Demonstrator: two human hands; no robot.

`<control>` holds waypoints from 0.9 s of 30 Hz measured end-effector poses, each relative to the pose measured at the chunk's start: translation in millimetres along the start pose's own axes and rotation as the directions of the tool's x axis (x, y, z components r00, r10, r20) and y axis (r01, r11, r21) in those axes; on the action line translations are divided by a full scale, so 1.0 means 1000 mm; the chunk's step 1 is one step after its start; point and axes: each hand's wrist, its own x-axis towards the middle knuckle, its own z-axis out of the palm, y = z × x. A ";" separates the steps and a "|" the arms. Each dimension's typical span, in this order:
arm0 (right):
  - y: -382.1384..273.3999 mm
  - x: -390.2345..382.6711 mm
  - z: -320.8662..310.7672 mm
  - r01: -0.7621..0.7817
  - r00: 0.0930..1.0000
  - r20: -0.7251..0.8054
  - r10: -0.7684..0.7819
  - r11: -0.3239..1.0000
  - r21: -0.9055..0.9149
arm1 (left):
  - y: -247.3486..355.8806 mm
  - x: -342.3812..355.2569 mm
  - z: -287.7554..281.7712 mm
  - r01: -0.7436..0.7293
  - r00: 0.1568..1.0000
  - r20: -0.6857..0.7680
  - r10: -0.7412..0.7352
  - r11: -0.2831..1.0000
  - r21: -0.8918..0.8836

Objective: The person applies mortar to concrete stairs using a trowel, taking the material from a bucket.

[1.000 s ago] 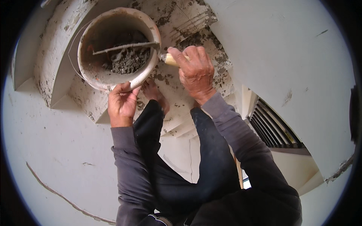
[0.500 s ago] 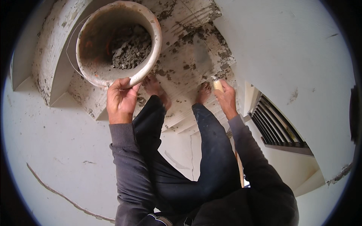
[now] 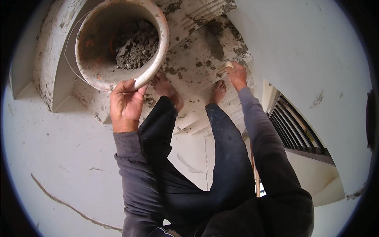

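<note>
My left hand (image 3: 125,106) grips the near rim of a large, mortar-smeared bucket (image 3: 96,81), thumb over the lip. The bucket is tipped so its mouth faces me. Inside lies a heap of crumbly grey mortar (image 3: 136,49), mostly toward the right wall. Over to the right, my right hand (image 3: 237,76) is closed round the pale handle (image 3: 229,64) of a trowel. Its grey blade (image 3: 214,42) points away from me, low over the spattered step; whether it touches the surface I cannot tell.
My bare feet (image 3: 218,91) stand on steps (image 3: 185,79) spotted with mortar. More stair edges (image 3: 63,79) rise at the left. A white wall (image 3: 308,51) bounds the right side, with a dark barred railing (image 3: 298,126) below it. A thin wire handle (image 3: 66,55) hangs beside the bucket.
My right hand has moved away from me with the trowel, and the blade now shows more plainly farther up the step. The bucket has shifted slightly up and left in view, still held.
</note>
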 end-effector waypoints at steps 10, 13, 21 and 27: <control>-0.018 0.008 0.001 0.256 0.966 0.038 -0.257 0.913 -0.317 | 0.002 -0.002 0.003 0.026 1.000 -0.009 -0.026 1.000 -0.004; -0.019 0.015 -0.011 0.254 0.966 0.049 -0.252 0.908 -0.334 | 0.006 -0.001 -0.003 0.001 1.000 0.006 -0.001 1.000 0.017; 0.004 0.038 -0.041 0.168 0.958 -0.148 -0.245 0.901 -0.400 | 0.004 0.002 -0.005 0.012 1.000 -0.006 -0.012 1.000 0.024; 0.006 0.049 -0.037 0.169 0.946 -0.179 -0.271 0.881 -0.441 | 0.006 -0.001 -0.003 0.002 1.000 -0.009 -0.001 0.999 0.046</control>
